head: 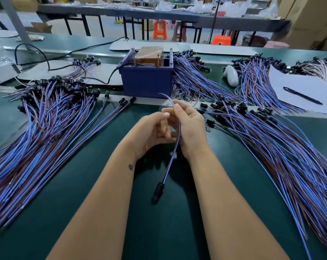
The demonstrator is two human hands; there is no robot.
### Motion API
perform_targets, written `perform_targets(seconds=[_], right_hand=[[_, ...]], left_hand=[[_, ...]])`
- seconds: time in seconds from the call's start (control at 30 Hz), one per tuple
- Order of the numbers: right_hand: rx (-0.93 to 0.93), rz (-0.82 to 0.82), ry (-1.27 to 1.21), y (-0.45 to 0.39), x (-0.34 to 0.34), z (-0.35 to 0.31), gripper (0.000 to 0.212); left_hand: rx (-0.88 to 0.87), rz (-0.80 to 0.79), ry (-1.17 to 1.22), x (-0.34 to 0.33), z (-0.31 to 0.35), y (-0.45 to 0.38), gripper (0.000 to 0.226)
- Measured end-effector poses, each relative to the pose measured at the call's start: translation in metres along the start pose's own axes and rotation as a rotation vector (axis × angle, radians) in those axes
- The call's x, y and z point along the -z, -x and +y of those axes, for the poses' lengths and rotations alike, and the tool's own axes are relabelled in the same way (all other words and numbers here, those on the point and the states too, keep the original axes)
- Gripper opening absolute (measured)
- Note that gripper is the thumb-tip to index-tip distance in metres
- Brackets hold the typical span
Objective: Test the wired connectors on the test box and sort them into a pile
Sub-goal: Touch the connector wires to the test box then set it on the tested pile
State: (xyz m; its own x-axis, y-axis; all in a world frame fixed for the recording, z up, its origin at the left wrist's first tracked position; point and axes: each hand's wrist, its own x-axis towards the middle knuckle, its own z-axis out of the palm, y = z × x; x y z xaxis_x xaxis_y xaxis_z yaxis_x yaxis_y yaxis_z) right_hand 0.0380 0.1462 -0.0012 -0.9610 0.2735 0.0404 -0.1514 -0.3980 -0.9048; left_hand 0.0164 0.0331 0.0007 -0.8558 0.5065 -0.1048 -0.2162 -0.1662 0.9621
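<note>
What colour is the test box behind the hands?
Dark blue test box, seen in the head view.

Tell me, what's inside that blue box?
A brown block and two upright metal pins sit inside the blue box. Its front wall hides everything lower down.
</note>
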Motion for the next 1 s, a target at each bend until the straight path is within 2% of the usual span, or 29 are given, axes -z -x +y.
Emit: perform_targets(seconds=[0.1,0.17,0.23,0.37,0.57,0.63,0.83,1.0], right_hand=[[0.033,-0.034,-0.053,0.0,0.0,0.0,0.011],[0.042,-0.054,-0.021,0.0,-0.001,0.001,0.01],[0.049,-0.06,0.065,0.001,-0.003,0.004,0.009],[0.055,-0.053,0.255,0.003,-0.008,0.009,0.01],[0.027,-0.027,0.293,0.004,-0.01,0.011,0.015],[0.037,0.007,0.303,0.004,-0.011,0.012,0.014],[0.138,0.178,0.423,0.0,-0.003,0.012,0.013],[0.158,0.214,0.446,0.0,-0.003,0.011,0.014]], left_hand=[[-0.16,0.303,-0.097,0.005,-0.002,-0.004,0.035],[-0.236,0.404,-0.126,0.006,-0.004,-0.006,0.024],[-0.253,0.411,-0.105,0.006,-0.005,-0.006,0.019],[-0.241,0.289,-0.007,-0.001,-0.005,-0.003,0.019],[-0.25,0.325,0.035,-0.001,-0.008,-0.005,0.013],[-0.261,0.356,0.014,-0.001,-0.009,-0.007,0.014],[-0.286,0.58,-0.188,0.012,-0.01,-0.01,0.015],[-0.315,0.625,-0.301,0.018,-0.01,-0.011,0.015]])
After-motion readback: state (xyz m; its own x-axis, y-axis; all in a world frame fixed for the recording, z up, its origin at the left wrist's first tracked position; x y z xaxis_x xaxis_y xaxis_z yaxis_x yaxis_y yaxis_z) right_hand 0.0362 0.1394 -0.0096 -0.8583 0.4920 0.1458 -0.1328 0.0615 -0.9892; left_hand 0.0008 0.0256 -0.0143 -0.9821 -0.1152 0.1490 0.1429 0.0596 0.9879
